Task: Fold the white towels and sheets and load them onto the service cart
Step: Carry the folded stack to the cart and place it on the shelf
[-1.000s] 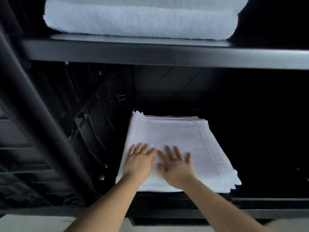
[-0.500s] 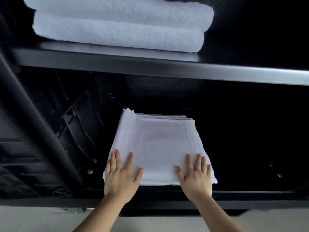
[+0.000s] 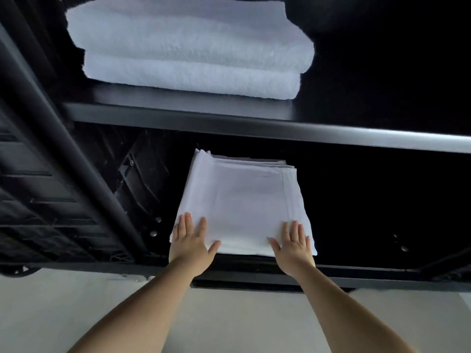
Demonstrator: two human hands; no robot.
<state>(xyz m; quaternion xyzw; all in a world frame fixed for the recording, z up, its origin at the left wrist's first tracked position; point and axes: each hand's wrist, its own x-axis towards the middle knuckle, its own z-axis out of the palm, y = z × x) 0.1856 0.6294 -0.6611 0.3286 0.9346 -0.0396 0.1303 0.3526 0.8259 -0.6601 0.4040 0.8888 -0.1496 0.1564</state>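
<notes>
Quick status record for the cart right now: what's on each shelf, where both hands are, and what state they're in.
upper shelf: holds the folded terry towels, stacked toward its left part
lower shelf: holds the folded sheet, flat, layered edges at the far end
left hand: open, fingers straight, resting flat on the sheet's near left corner
right hand: open, fingers straight, resting flat on the sheet's near right corner
cart post: dark bar running diagonally, left of the sheet
floor: pale, below the cart
</notes>
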